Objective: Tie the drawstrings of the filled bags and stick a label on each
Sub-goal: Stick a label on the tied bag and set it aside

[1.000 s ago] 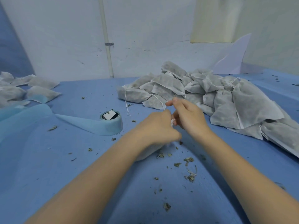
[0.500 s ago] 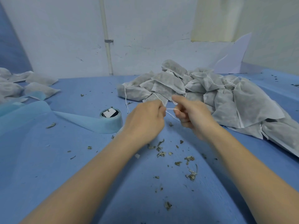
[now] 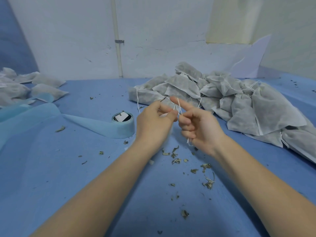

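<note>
My left hand (image 3: pixel 154 121) and my right hand (image 3: pixel 199 124) are raised together over the middle of the blue table. Between them runs a thin white drawstring (image 3: pixel 178 106). My left thumb and fingers pinch it. It loops over my outstretched right index finger, and its tail hangs from my curled right fingers. The bag it belongs to is hidden behind my left hand. A roll of light blue label tape (image 3: pixel 123 126) lies just left of my left hand.
A heap of grey filled bags (image 3: pixel 239 103) with loose strings covers the right back of the table. Several more bags (image 3: pixel 25 88) lie at the far left. The tape's unrolled strip (image 3: pixel 34 115) trails left. Dried leaf crumbs (image 3: pixel 191 165) are scattered near my wrists.
Both hands rose and moved slightly apart. My right index finger has stretched out with the string wound over it; earlier both hands were bunched low over the bag.
</note>
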The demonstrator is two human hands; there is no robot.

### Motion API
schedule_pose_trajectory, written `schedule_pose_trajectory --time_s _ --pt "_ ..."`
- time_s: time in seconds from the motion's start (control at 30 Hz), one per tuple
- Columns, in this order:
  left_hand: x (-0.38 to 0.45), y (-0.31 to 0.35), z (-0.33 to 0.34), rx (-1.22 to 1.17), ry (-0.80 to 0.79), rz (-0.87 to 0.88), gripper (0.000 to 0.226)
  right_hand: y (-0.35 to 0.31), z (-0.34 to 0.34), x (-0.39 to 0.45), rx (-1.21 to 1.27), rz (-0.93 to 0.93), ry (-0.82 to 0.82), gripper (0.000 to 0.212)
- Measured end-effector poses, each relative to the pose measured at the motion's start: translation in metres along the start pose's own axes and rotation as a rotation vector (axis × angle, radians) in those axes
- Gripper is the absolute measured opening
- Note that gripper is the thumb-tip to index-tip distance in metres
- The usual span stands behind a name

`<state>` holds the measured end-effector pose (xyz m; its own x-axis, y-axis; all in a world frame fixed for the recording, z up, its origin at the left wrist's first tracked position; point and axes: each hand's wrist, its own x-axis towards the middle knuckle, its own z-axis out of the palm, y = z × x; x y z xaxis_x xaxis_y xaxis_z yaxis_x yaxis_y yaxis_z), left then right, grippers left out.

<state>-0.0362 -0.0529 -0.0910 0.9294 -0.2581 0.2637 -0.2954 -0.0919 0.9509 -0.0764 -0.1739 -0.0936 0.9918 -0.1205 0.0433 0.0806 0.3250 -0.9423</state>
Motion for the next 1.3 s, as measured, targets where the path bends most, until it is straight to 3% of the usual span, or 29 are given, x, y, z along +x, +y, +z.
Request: schedule_pose_trajectory --time_s 0.13,0.43,0.67,0.83,1.1,1.3 --pt "-0.002 -0.003 0.001 0.115 0.000 0.033 0.014 -0.003 0.003 -0.003 -0.377 -0.059 0.072 0.055" --pt "-0.004 0.001 0.003 0.205 0.068 0.073 0.017 -0.001 0.011 -0.007 -0.825 -0.241 0.193 0.048" --pt "-0.002 0.001 0.004 0.186 0.070 0.056 0.024 0.002 0.015 -0.007 -0.999 -0.373 0.263 0.017" --pt "-0.001 0.000 0.004 0.156 0.074 0.039 0.026 -0.002 0.007 -0.008 -0.902 -0.327 0.279 0.009" --pt "0.001 -0.007 0.003 0.069 0.078 0.074 0.024 -0.010 -0.016 -0.009 -0.611 -0.029 0.132 0.013" --pt "0.000 -0.009 0.000 -0.128 -0.124 0.068 0.023 -0.010 -0.020 -0.002 -0.372 0.039 0.187 0.011"
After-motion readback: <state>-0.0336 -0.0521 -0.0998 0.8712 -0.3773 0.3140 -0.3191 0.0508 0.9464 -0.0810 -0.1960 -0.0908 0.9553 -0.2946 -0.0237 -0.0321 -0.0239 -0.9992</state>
